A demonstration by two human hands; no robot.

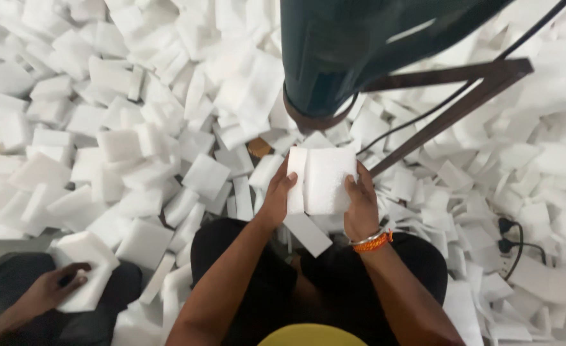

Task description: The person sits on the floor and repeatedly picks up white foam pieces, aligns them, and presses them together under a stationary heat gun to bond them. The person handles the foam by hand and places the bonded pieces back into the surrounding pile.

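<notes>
The left hand (276, 195) and the right hand (361, 205) hold a small stack of white foam blocks (320, 181) between them, just above the person's lap at the centre of the view. Each grip is pressed against one side of the stack: left thumb on the front face, right fingers wrapped around the edge. The right wrist carries an orange bracelet (374, 241). A dark machine housing (353, 48) stands at 12 o'clock, with a brown metal stand (449, 109) at 2 o'clock. Loose foam pieces (123, 147) cover the floor all around. At 8 o'clock, another person's hand (55, 288) rests on a separate foam block (87, 253). A black cable (520, 247) lies at 4 o'clock.
</notes>
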